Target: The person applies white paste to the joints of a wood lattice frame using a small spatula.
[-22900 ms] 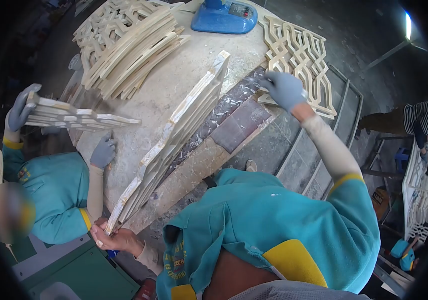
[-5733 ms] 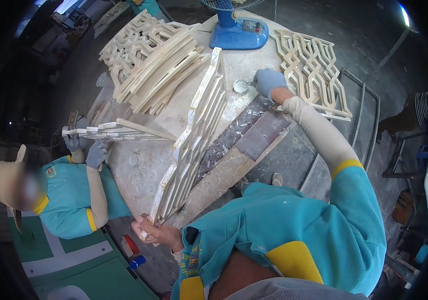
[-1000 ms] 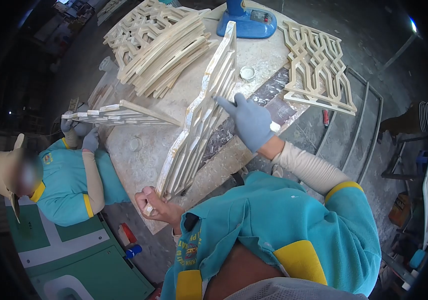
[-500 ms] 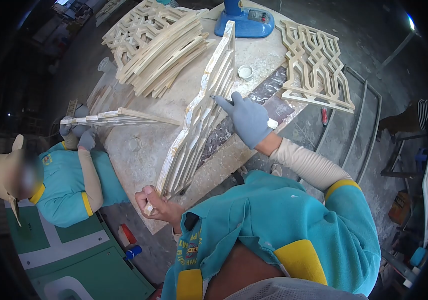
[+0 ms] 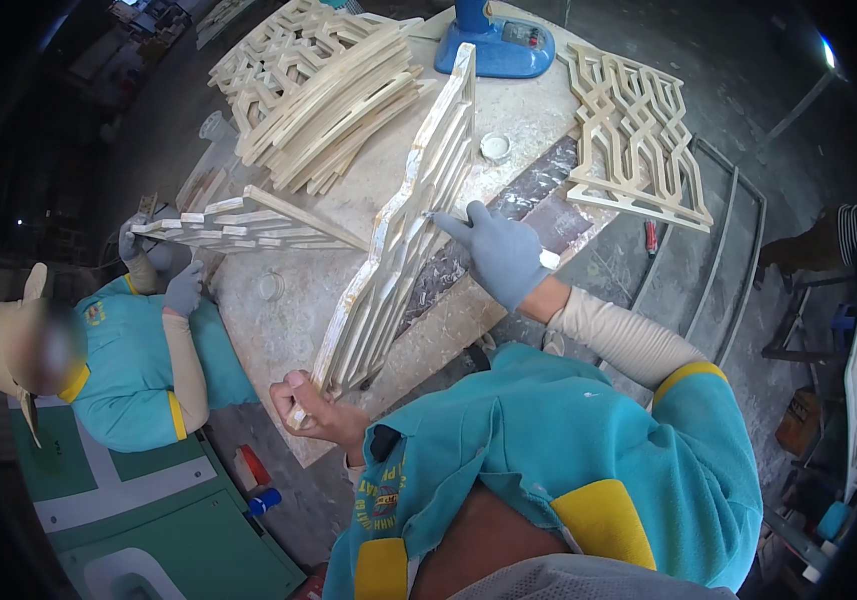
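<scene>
The lattice panel (image 5: 403,225) is pale, with open cut-out cells, and stands on its edge across the worktop (image 5: 288,330). The left hand (image 5: 313,410) is closed around its near bottom corner. The gloved right hand (image 5: 498,250) touches its side with the forefinger stretched out. A stack (image 5: 318,85) lies near on the left, a flat lattice (image 5: 638,130) well apart on the right. A co-worker's panel (image 5: 248,225) almost reaches it.

The blue fan base (image 5: 496,40) is cut off by the top edge; the left hand (image 5: 313,408) covers the near corner of the lattice panel (image 5: 403,225); the tool in the gloved right hand (image 5: 501,252) is mostly hidden; the contents of the small cup (image 5: 494,148) are too small to tell.
</scene>
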